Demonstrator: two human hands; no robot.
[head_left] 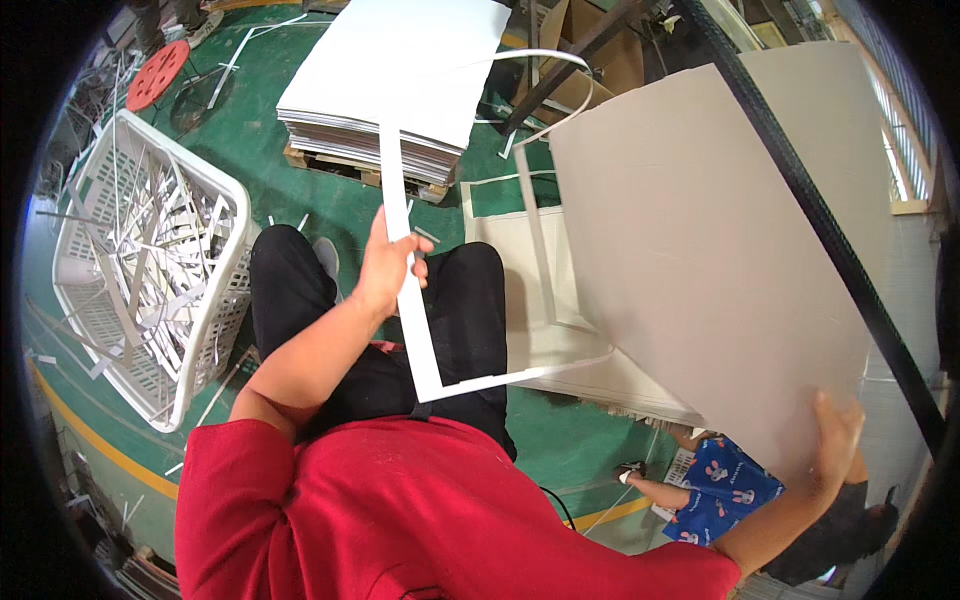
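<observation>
My left hand is closed around a long white cardboard strip. The strip turns a corner near my waist and runs off to the right, as part of a thin frame-like offcut. Off to the right, my right hand grips the lower edge of a large grey-beige cardboard sheet, which stands tilted up. Behind the offcut's right side, a low stack of pale sheets lies partly hidden by the raised sheet.
A white plastic basket full of offcut strips stands at my left. Ahead, a stack of white sheets rests on a wooden pallet. A black bar crosses the right side. Another person in blue patterned clothing is low right; a red stool is far left.
</observation>
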